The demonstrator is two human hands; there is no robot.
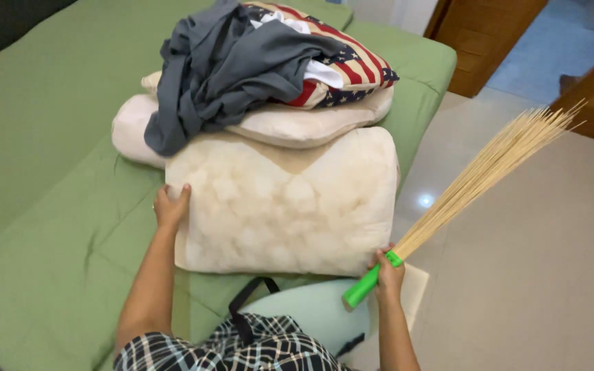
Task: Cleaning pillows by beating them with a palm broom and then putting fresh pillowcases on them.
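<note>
I see the big, yellow-stained bare pillow (pixel 287 206) lying flat at the near right edge of the green mattress (pixel 42 227), its right side reaching that edge. My left hand (pixel 170 206) presses against the pillow's left side, fingers spread loosely along the seam and thumb on top, gripping nothing outright; it looks placed to steady or shift the pillow. My right hand (pixel 388 271) is clenched around the green handle of a stick broom (pixel 476 175), held just beside the pillow's near right corner, with the pale bristles fanning up and away over the tiled floor (pixel 531 275), which keeps them off the bedding. Behind the stained pillow, toward the far edge, a second cream pillow (pixel 297 125) overlaps its top, and a white bolster (pixel 130 130) lies to its left. On these sits a flag-patterned cushion (pixel 352 69), draped with crumpled grey clothes (pixel 221 69). Wooden furniture (pixel 482 34) stands beyond the mattress.
</note>
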